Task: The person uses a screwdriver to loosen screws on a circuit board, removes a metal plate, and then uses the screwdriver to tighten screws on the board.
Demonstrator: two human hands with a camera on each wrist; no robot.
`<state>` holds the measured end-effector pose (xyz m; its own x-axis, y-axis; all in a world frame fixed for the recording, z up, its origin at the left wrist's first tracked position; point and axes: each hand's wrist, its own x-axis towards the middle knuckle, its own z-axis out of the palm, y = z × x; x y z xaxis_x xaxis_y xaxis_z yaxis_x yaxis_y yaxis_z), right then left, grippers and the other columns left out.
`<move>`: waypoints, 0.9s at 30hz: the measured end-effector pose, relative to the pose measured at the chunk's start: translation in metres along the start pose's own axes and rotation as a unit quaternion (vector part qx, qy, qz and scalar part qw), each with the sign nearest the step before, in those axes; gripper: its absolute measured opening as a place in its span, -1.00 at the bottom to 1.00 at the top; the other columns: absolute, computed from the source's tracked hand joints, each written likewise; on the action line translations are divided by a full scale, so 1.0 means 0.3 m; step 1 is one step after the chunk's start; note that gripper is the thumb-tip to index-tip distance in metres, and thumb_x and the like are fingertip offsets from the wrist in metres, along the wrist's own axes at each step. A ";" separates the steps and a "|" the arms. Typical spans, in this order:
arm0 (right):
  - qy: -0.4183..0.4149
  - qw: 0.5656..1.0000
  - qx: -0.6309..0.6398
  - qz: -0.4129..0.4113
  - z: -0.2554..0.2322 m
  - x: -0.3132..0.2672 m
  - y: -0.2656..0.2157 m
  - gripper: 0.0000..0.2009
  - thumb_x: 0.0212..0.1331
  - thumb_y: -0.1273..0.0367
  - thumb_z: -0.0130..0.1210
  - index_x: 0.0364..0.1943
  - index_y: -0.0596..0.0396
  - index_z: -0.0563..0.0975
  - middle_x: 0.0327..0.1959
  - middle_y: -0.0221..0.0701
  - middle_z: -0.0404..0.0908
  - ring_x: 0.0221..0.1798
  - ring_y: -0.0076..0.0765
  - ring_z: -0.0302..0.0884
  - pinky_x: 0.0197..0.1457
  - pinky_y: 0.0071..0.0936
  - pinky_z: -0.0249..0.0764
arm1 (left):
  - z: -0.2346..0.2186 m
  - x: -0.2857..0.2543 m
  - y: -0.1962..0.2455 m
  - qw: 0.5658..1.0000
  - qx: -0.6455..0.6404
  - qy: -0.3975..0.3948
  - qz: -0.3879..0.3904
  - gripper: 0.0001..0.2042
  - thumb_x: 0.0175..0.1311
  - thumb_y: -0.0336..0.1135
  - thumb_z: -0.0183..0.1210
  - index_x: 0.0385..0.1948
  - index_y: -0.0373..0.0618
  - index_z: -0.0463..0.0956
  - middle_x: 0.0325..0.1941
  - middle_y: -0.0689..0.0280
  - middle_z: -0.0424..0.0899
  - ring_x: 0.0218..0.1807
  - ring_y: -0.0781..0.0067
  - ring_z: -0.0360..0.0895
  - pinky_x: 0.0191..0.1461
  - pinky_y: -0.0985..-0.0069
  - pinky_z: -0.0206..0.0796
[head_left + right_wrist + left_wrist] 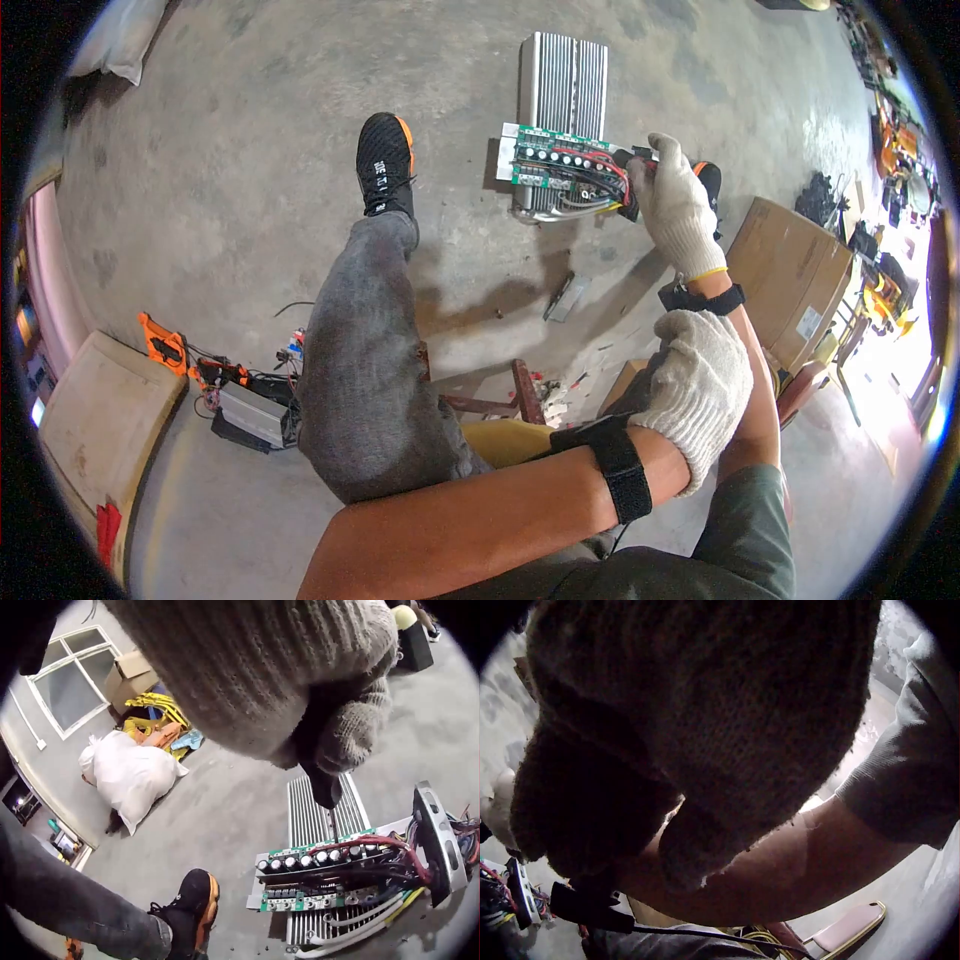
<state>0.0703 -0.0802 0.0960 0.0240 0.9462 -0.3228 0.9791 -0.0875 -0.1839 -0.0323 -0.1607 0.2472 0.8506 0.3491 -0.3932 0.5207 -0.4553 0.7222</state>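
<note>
My right hand (680,210), in a pale knitted glove, grips a black-handled tool (328,787). Its thin shaft reaches down to the green circuit board (311,901). Capacitors and red, black and white wires crowd this board, which lies over a ribbed metal heatsink (565,80) on the floor. Close against my right forearm is my gloved left hand (698,372); in the left wrist view the left hand (705,720) is dark, with thumb and fingers apart and loosely bent in front of the forearm. Whether it presses on the arm is unclear.
A perforated metal end plate (439,844) stands at the board's wired end. A cardboard box (790,275) is to the right. At the left are a silver device (250,415) with cables and an orange part (162,343). A small metal piece (567,297) lies on the floor.
</note>
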 end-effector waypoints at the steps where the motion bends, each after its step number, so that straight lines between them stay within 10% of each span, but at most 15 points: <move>1: -0.016 0.999 0.008 0.032 -0.008 0.003 -0.012 -0.50 0.35 0.32 0.19 0.32 0.05 0.34 0.13 0.07 0.51 0.07 0.28 0.63 0.07 0.01 0.60 | -0.018 0.009 -0.007 0.999 -0.029 -0.038 0.001 -0.70 0.30 -0.13 0.34 -0.03 -0.03 0.75 -0.20 0.36 0.77 -0.24 0.31 0.67 -0.21 0.09 0.45; 27: 0.002 0.996 0.051 -0.079 -0.056 -0.004 -0.084 -0.60 0.26 0.43 0.23 0.19 0.05 0.49 0.10 -0.08 0.56 0.14 0.17 0.59 0.16 -0.06 0.54 | -0.101 -0.044 -0.019 0.974 -0.059 0.213 -0.045 -0.80 0.29 -0.22 0.19 -0.16 -0.06 0.66 -0.20 0.21 0.67 -0.13 0.25 0.65 -0.21 0.21 0.43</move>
<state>0.0488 -0.0740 0.1165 -0.1280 0.9519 -0.2784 0.9449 0.0318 -0.3257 -0.0488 -0.1379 0.2655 0.6815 0.7026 -0.2048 0.5582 -0.3181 0.7663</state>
